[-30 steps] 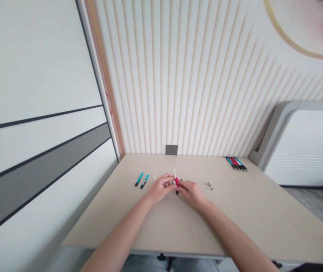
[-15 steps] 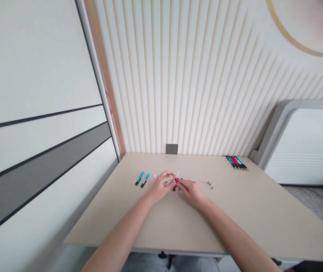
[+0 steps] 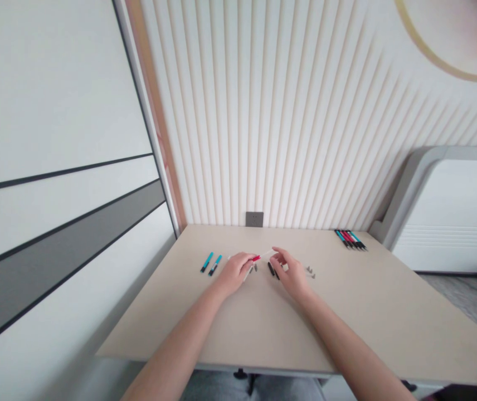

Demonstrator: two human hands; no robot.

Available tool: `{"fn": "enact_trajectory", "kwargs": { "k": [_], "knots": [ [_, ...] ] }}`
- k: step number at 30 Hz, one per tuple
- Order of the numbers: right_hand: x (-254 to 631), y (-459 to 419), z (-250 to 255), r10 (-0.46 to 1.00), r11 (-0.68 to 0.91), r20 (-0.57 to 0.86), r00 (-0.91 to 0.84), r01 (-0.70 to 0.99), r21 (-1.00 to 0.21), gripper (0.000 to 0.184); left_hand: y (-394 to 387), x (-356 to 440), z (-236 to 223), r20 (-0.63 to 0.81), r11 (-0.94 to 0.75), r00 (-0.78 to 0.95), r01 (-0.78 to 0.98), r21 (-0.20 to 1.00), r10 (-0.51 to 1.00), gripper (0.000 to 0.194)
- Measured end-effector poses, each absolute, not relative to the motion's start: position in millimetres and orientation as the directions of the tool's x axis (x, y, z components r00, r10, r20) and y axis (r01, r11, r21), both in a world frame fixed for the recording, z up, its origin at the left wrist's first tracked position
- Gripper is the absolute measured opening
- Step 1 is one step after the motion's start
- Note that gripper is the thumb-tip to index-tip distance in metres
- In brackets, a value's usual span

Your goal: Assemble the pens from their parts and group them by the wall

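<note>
Since the prior frame your R hand [image 3: 289, 273] has moved off to the right, away from your L hand [image 3: 235, 273]; the red barrel [image 3: 256, 258] has swung from steep to a low slant, w/ its thin whitish rod [image 3: 266, 254] now aimed up and to the right.

Your L hand is pinched narrow on the red barrel, thumb & fingers closed round its lower end; your R hand has its fingers curled, its fingertips right by the rod's far end; can't tell if they touch or grip it.

Between your hands, on the tabletop [image 3: 263, 328]: small grey bits [image 3: 256, 268] just beside the L fingers; a thin pale stick [image 3: 247, 274] partly under the L hand; dark pcs [image 3: 271, 269] beside the R thumb, one partly hidden by that hand.

Two blue pens w/ black ends [image 3: 210, 264] lie apart, side by side, left of your L hand; small grey cone-like tips [image 3: 310, 272] sit just right of your R hand; a row of blue, red & black pens [image 3: 350, 240] lies at the far R edge, near the ribbed wall [image 3: 230, 139]; a dark socket [image 3: 254, 219] is on the wall, just above the tabletop's back edge.
</note>
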State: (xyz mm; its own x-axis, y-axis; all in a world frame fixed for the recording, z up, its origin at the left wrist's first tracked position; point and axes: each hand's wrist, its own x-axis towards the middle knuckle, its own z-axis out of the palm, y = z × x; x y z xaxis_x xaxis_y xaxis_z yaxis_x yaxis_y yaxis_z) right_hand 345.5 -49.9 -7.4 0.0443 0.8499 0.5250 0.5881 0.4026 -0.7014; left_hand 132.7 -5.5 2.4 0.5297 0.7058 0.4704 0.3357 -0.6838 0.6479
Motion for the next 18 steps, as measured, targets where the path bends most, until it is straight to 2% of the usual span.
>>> {"fn": "enact_trajectory", "kwargs": {
  "k": [4,9,12,15,18],
  "knots": [
    [351,-50,-4,0.842,0.426,0.537,0.048,0.551,-0.717,0.038,-2,125,4,0.479,-0.714,0.551,0.368,0.595,0.683,0.028],
    [351,-47,-9,0.842,0.460,0.536,-0.057,0.595,-0.659,0.024,-3,124,2,0.479,-0.740,0.582,0.378,0.556,0.657,0.028],
    [352,-44,-12,0.844,0.458,0.533,-0.062,0.600,-0.656,0.023,-2,126,-2,0.482,-0.754,0.597,0.375,0.540,0.641,0.025],
    [355,-41,-14,0.851,0.439,0.523,-0.042,0.603,-0.666,0.024,1,129,-6,0.504,-0.753,0.570,0.386,0.533,0.649,0.031],
    [357,-40,-14,0.862,0.421,0.507,-0.031,0.602,-0.678,0.025,5,128,-8,0.531,-0.748,0.531,0.404,0.526,0.660,0.022]
  ]
}}
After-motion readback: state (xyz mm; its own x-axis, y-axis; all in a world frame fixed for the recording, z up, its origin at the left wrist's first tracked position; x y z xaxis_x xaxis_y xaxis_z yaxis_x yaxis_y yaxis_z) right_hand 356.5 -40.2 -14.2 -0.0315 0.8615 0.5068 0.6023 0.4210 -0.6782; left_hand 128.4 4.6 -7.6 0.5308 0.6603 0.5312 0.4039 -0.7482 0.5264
